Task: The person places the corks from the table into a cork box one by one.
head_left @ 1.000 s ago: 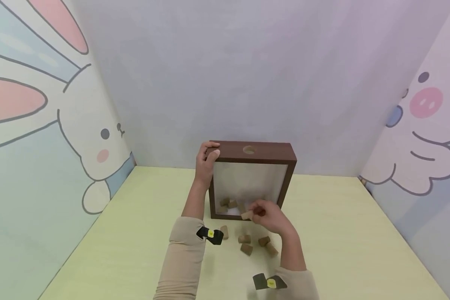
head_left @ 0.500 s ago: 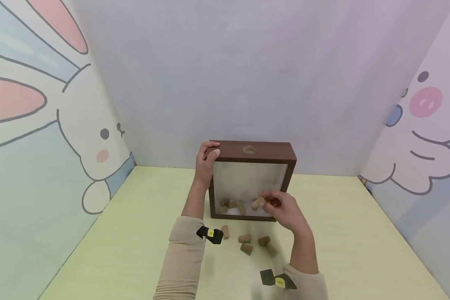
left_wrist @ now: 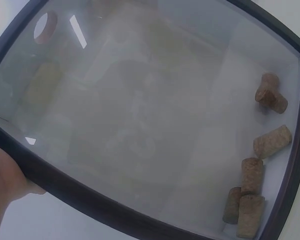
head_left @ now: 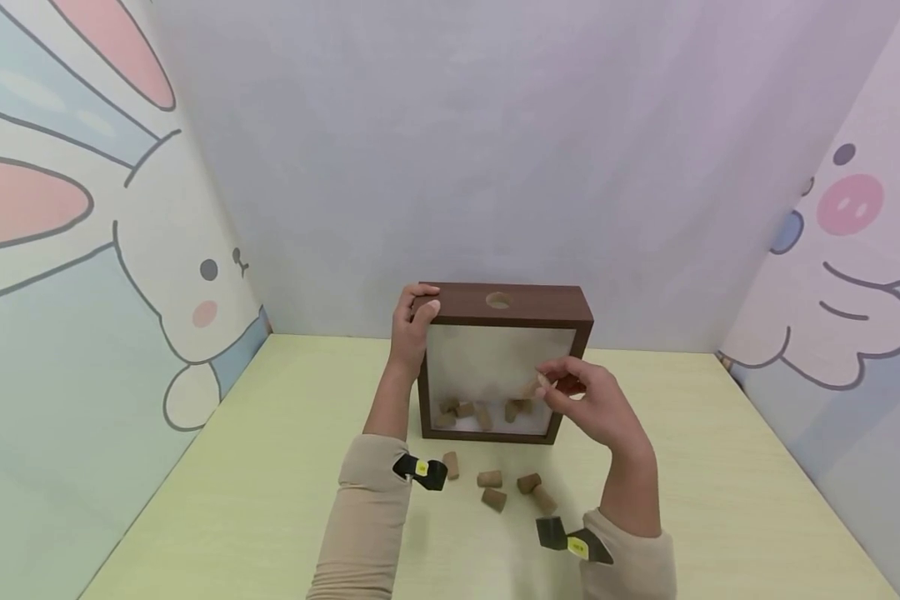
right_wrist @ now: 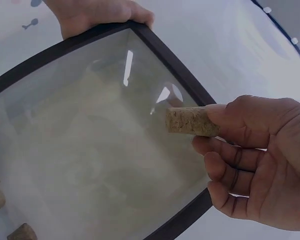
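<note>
A shallow dark-brown shadow box (head_left: pixel 540 303) with a clear front stands upright, a round hole (left_wrist: pixel 45 27) in its top. My left hand (head_left: pixel 411 333) grips its top left corner, thumb at the front edge. In front of the box's right side, my right hand (head_left: pixel 596 407) pinches a cork (right_wrist: pixel 187 121) between thumb and fingers. The cork is held sideways, with its free end pointing left. Behind the pane, several corks (left_wrist: pixel 272 142) lie along the bottom, some leaning on each other.
On the pale yellow-green table (head_left: pixel 270 500), several loose corks (head_left: pixel 493 499) lie in front of the box. A plain pale backdrop (head_left: pixel 495 167) hangs behind it. Side panels with a cartoon rabbit (head_left: pixel 187 283) and a pig-nosed figure (head_left: pixel 847 250) stand left and right.
My right hand has moved up and to the right with the cork, from the box's bottom edge to about halfway up its right side. The left hand and box have stayed put.
</note>
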A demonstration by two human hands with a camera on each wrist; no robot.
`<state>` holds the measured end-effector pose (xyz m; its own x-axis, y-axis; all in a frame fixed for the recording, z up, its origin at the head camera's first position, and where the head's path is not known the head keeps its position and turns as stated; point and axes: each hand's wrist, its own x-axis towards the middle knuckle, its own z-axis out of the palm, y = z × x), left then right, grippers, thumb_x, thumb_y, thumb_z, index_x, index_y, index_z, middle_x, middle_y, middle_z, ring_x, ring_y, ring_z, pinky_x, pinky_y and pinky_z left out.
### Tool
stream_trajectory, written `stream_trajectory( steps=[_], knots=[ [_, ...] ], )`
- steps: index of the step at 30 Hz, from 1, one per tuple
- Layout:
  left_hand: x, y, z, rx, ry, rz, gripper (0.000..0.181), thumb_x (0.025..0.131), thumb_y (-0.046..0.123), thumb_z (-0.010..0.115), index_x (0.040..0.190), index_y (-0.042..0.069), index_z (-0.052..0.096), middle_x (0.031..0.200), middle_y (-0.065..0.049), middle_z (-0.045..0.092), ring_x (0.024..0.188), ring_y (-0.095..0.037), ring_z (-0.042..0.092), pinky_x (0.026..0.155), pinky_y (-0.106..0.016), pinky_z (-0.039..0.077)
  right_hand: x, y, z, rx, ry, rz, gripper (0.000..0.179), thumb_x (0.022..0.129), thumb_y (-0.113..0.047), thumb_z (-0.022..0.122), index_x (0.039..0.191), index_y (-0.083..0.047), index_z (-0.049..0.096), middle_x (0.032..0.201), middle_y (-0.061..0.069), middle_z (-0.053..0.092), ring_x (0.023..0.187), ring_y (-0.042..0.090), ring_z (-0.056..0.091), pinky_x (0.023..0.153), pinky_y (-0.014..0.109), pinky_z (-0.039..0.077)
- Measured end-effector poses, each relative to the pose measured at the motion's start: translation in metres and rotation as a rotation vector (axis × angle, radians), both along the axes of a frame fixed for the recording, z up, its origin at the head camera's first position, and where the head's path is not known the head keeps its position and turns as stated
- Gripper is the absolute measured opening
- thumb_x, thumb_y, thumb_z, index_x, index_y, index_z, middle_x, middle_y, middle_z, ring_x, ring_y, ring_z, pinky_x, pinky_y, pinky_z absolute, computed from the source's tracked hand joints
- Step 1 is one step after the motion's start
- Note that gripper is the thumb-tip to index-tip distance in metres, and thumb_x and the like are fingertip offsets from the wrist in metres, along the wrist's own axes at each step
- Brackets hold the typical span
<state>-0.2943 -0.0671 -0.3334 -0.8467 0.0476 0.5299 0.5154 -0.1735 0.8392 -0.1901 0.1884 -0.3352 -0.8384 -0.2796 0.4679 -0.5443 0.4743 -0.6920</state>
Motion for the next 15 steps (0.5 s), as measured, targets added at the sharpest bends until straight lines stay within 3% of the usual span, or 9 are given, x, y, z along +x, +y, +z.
stream_trajectory(
  steps=[9,11,15],
  knots=[
    [-0.002,0.000,-0.001,0.001,-0.002,0.005,0.030,0.090,0.012,0.048,0.116,-0.003,0.047,0.123,-0.006,0.043,0.107,-0.015,0.038,0.086,-0.034,0.030,-0.005,0.007,0.023,0.005,0.099,0.014,0.020,0.085,-0.002,0.065,0.104,-0.001,0.065,0.092,0.004,0.066,0.075,0.014,0.060,0.066,0.026,0.047],
    [0.004,0.001,0.004,-0.008,-0.001,0.006,0.030,0.090,0.011,0.047,0.116,-0.005,0.046,0.123,-0.007,0.042,0.107,-0.015,0.038,0.086,-0.034,0.030,-0.007,0.007,0.027,0.006,0.121,0.020,0.020,0.084,-0.002,0.064,0.104,-0.001,0.065,0.092,0.004,0.066,0.075,0.013,0.060,0.066,0.025,0.047],
    [0.003,0.002,0.002,-0.006,0.010,0.017,0.033,0.089,0.019,0.049,0.114,-0.002,0.048,0.123,-0.007,0.043,0.109,-0.016,0.038,0.087,-0.035,0.030,-0.012,0.006,0.036,0.006,0.153,0.030,0.021,0.085,-0.001,0.064,0.106,0.000,0.065,0.092,0.005,0.066,0.074,0.013,0.058,0.064,0.025,0.046]
  ],
)
